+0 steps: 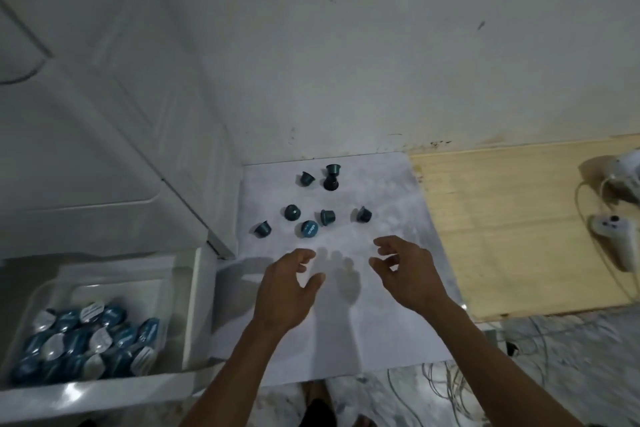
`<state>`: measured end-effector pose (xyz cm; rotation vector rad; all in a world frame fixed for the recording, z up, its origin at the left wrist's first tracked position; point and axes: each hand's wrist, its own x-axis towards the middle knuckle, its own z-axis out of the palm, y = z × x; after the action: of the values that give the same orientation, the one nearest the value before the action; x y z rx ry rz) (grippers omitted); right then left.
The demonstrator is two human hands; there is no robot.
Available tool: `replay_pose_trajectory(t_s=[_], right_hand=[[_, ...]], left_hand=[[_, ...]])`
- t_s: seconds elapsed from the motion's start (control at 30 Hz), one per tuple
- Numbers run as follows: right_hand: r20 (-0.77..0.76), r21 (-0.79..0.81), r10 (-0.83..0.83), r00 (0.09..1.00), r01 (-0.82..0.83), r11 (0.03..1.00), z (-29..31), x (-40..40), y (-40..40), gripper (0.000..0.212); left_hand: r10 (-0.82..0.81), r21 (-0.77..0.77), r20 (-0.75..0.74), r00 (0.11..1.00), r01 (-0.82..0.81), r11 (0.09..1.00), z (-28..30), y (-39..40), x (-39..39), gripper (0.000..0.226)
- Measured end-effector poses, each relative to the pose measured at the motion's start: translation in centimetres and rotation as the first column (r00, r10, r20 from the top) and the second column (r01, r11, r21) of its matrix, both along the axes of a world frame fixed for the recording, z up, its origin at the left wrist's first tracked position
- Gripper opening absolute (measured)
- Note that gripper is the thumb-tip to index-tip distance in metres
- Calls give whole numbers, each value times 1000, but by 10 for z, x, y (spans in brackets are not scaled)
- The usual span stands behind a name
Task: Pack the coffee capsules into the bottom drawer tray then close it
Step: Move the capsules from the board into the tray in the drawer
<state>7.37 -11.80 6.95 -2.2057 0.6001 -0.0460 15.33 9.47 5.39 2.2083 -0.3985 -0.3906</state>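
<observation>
On the white sheet [346, 322], small teal capsules [309, 229] lie scattered; both hands' grip loose, holding nothing.

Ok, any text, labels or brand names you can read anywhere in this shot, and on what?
Nothing legible.
Loose capsule with its blue lid facing up: white lettering, too blurred to read.
Capsules in the drawer tray: print on foil lids, too small and blurred.
White controller on the right: no readable marks.
</observation>
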Motion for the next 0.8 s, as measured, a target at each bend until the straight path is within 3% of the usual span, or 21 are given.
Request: replay_pose_trajectory(t_s=[0.47, 0.67, 0.8], right_hand=[[-195, -240, 167, 966, -212, 947, -75, 109, -52, 53], [-77, -271, 233, 969, -245, 931, -106, 118, -53, 33], [70, -217, 159, 985, -141, 966, -118, 113, -50, 20]], left_hand=[[91, 137, 66, 994, -99, 986, -86, -62, 86, 55], [139, 116, 135, 981, -155, 981, -104, -66, 80, 44], [175, 31, 183, 967, -183, 983, -113, -64, 77, 34]])
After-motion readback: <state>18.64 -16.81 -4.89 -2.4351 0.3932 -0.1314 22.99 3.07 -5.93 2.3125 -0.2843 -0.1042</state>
